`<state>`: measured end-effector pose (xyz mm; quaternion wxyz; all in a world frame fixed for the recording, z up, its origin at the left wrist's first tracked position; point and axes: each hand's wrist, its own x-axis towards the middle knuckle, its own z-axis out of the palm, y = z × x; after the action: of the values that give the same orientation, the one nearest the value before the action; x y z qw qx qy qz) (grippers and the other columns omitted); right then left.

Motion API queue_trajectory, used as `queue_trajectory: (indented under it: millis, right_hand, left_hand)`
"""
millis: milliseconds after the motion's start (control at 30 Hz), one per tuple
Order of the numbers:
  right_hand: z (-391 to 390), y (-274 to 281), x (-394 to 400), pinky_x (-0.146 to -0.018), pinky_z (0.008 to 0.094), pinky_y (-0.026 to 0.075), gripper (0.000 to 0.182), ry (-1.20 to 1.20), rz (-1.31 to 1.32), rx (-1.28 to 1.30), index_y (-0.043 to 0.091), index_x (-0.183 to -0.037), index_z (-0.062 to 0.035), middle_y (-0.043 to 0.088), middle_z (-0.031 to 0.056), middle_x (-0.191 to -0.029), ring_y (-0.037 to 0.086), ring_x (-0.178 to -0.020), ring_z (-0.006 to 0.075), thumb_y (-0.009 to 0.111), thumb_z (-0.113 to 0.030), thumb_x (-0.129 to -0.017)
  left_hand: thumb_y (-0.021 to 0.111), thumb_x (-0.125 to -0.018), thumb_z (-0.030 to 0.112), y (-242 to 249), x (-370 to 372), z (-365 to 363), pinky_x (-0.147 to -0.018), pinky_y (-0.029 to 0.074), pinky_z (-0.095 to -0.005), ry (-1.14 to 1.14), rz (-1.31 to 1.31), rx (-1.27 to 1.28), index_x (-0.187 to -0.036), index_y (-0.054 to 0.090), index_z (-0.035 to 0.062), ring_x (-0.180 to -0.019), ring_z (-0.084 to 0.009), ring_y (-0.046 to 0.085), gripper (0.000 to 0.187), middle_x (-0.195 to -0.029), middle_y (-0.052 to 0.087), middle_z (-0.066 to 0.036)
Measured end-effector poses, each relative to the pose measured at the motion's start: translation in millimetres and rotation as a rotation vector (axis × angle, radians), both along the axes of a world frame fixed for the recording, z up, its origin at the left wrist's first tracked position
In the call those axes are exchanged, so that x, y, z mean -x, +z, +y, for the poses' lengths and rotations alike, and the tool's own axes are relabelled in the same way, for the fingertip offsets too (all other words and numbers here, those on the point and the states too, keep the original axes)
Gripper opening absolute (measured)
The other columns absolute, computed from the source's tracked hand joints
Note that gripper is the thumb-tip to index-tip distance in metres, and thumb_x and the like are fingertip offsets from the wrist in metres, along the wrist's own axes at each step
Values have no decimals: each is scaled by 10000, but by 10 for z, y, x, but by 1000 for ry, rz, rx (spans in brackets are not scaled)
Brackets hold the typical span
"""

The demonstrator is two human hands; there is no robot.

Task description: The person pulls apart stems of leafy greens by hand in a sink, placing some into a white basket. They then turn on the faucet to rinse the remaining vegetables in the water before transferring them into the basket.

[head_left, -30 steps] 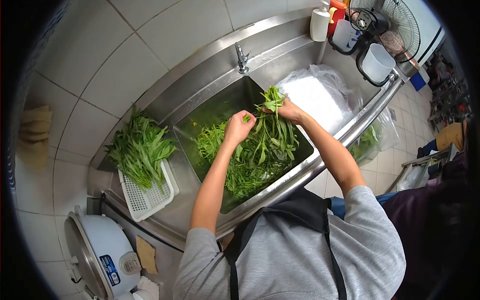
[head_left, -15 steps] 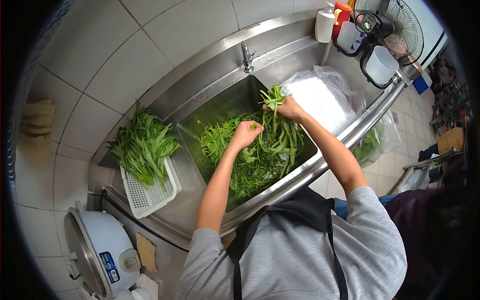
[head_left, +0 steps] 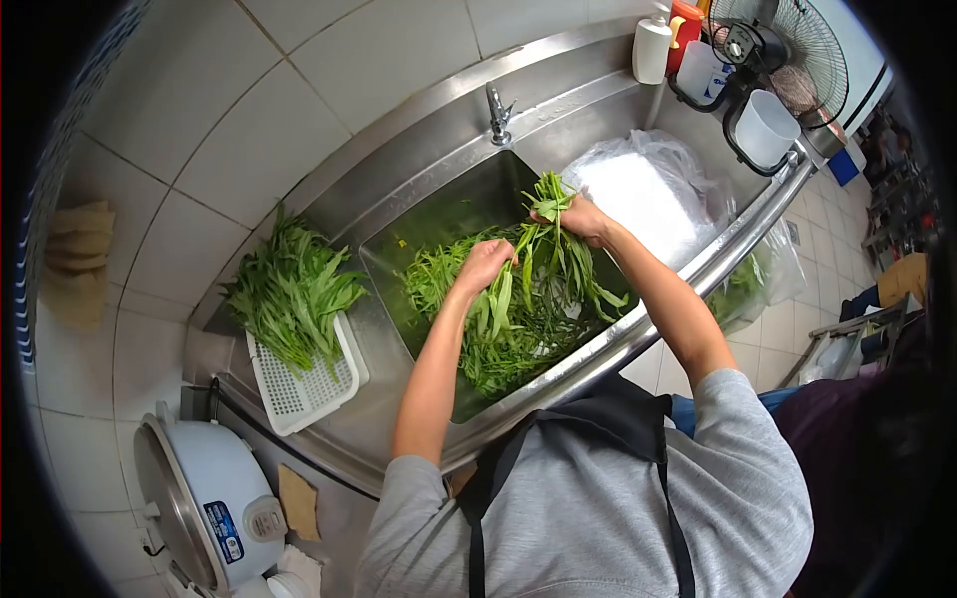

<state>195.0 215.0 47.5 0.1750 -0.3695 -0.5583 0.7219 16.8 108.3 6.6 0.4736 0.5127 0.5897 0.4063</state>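
Observation:
Long-leaved greens, like water spinach [head_left: 449, 264], fill much of the metal sink basin [head_left: 394, 334]. Over the basin's right side, my right hand [head_left: 581, 220] is closed round a bunch of these greens; stems stick up above the fist and leaves hang below. My left hand [head_left: 485, 266] is closed on greens just to the left, with leaves hanging beneath its fingers. The two hands are a short way apart. To the left of the basin, a heap of greens [head_left: 294, 289] lies on a white perforated basket [head_left: 304, 394].
A tap [head_left: 498, 115] rises behind the basin. Clear plastic bags [head_left: 648, 189] lie on the right counter. A pump bottle [head_left: 652, 50], plastic cups [head_left: 766, 128] and a fan [head_left: 783, 55] are at the upper right. A rice cooker [head_left: 204, 498] stands lower left. Another person's dark clothing [head_left: 847, 448] shows at right.
Leaves now hang longer below my left hand, and the bunch under my right hand has spread to the right. Both hands keep hold of greens. The view has shifted slightly.

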Motion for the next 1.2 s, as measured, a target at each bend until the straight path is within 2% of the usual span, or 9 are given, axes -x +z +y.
queue_trajectory:
  millis: [133,267,333,433,533,800,1000,1133,1200]
  right_hand:
    - [127,-323,8,-634,289,469,357,-102,-107,-253,592,-936,-17,600,54,-847,549,-726,134,698,-256,-694]
    - [5,-134,-98,-607,293,478,323,-181,18,-173,592,-909,-23,600,55,-839,553,-703,132,708,-231,-691]
    - [29,-163,-95,-585,303,491,323,-171,42,-139,581,-907,-22,596,54,-822,558,-698,135,714,-221,-690]
    - [-10,-103,-32,-579,314,501,341,-100,0,20,571,-918,-20,591,58,-806,562,-702,140,717,-225,-689]
    - [-73,86,-5,-571,328,504,365,7,-12,42,567,-939,-16,591,68,-803,565,-701,147,722,-229,-686]
    - [285,-334,-369,-668,283,467,299,331,-253,-389,615,-943,-17,619,57,-851,548,-730,136,692,-154,-689]
    - [396,-264,-729,-648,279,467,290,101,-162,-254,597,-948,-12,598,42,-856,541,-743,125,680,-144,-703]
    - [388,-139,-798,-618,279,473,226,-62,52,-133,575,-853,-41,568,24,-768,545,-701,124,705,-140,-697]
    - [373,-102,-774,-615,282,472,269,-106,38,-135,573,-857,-39,571,25,-775,545,-693,124,730,-159,-674]
  left_hand:
    - [412,-836,231,-219,62,-79,-538,357,-274,306,95,227,-692,513,44,-564,-95,421,257,-639,485,-4]
    - [391,-877,291,-291,61,-201,-529,369,-258,498,-444,151,-760,489,34,-549,-122,434,299,-687,474,-41]
    - [421,-876,342,-85,60,-179,-523,374,-249,435,-386,83,-844,511,24,-531,-123,434,332,-692,466,-35]
    - [532,-816,391,347,-70,-103,-548,395,-257,80,268,24,-943,578,4,-541,-107,451,410,-644,522,-32]
    - [575,-784,365,405,-92,-25,-575,414,-291,-64,363,16,-875,603,8,-571,-114,476,369,-608,542,-49]
    - [592,-741,338,597,164,-169,-613,440,-400,332,792,-24,-837,613,31,-678,-324,595,322,-685,594,-199]
    - [590,-753,313,534,472,-458,-625,441,-391,319,759,-11,-883,612,48,-696,-322,598,296,-701,604,-181]
    - [631,-733,316,441,231,-676,-572,424,-342,-71,753,306,-901,627,76,-567,-213,557,294,-636,593,-137]
    - [620,-748,305,271,108,-666,-550,412,-332,-61,766,187,-920,624,77,-520,-197,515,285,-607,575,-122]
